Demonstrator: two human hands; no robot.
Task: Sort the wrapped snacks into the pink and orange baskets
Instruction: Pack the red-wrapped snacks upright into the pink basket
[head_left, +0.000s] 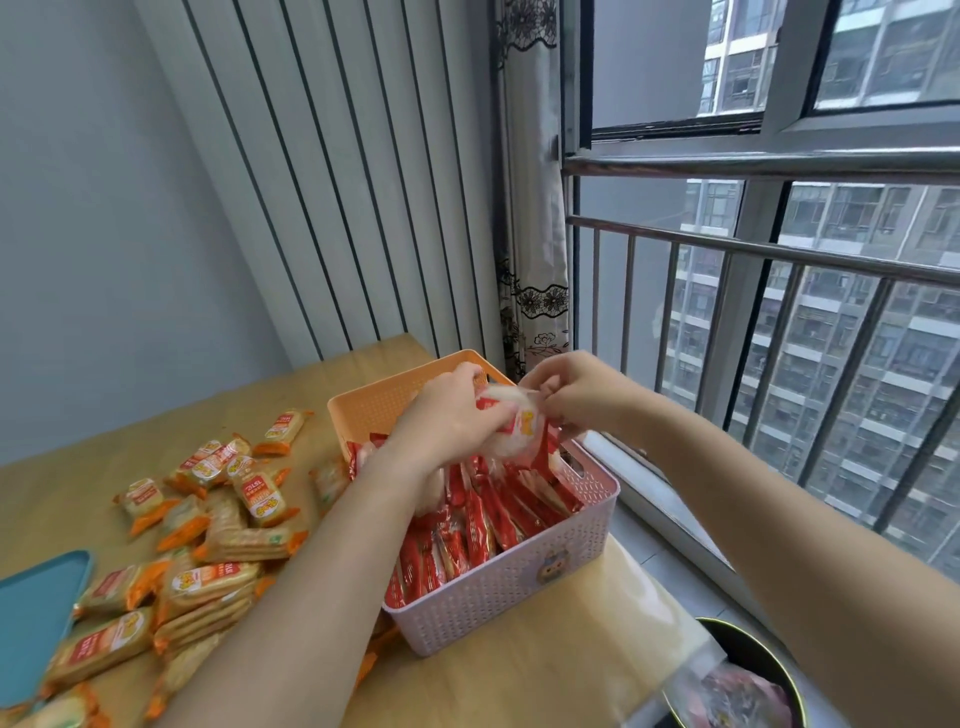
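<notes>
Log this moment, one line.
left hand, right hand: hold red-wrapped snack above pink basket | orange basket: behind | orange-wrapped snacks: loose on table

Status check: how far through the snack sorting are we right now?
Done: the pink basket holds many red-wrapped snacks. In hand: the left hand and right hand both grip a red pack above it. Left: a pile of orange-wrapped snacks lies on the table, unsorted; the inside of the orange basket is mostly hidden behind the hands.
</notes>
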